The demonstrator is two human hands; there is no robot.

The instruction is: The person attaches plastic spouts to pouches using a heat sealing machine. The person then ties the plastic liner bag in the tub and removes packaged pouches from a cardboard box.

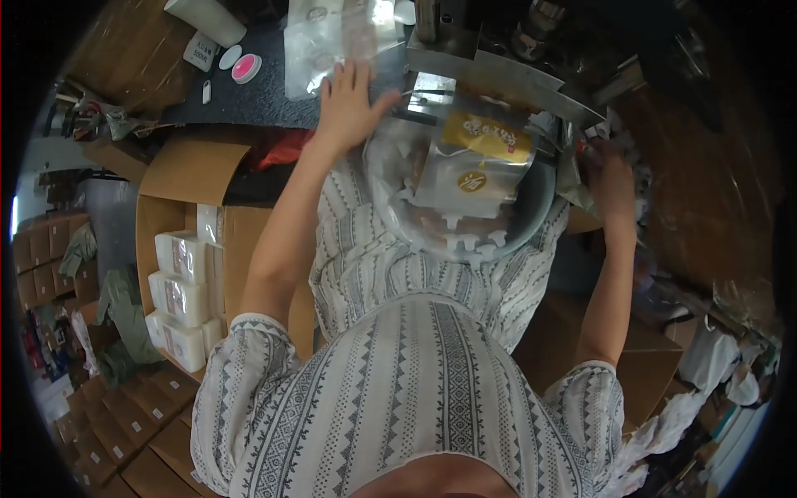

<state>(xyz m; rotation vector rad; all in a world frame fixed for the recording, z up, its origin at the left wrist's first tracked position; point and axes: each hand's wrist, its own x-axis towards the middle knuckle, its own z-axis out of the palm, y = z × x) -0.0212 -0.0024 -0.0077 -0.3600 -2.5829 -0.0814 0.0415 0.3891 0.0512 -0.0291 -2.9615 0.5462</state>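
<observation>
1. A basin (544,202) sits on the lap; a gold-labelled pouch (477,166) is over it, its support unclear.
2. Right hand (613,178): blurred, beside a packet (573,178); I cannot tell whether it grips anything.
3. Left hand (346,109): fingers spread, gripping nothing, nearer the clear bags than the right.
4. Clear bags (309,50) lie on the counter (270,100), at and beyond its fingertips; cut off above, long axis uncertain.
</observation>
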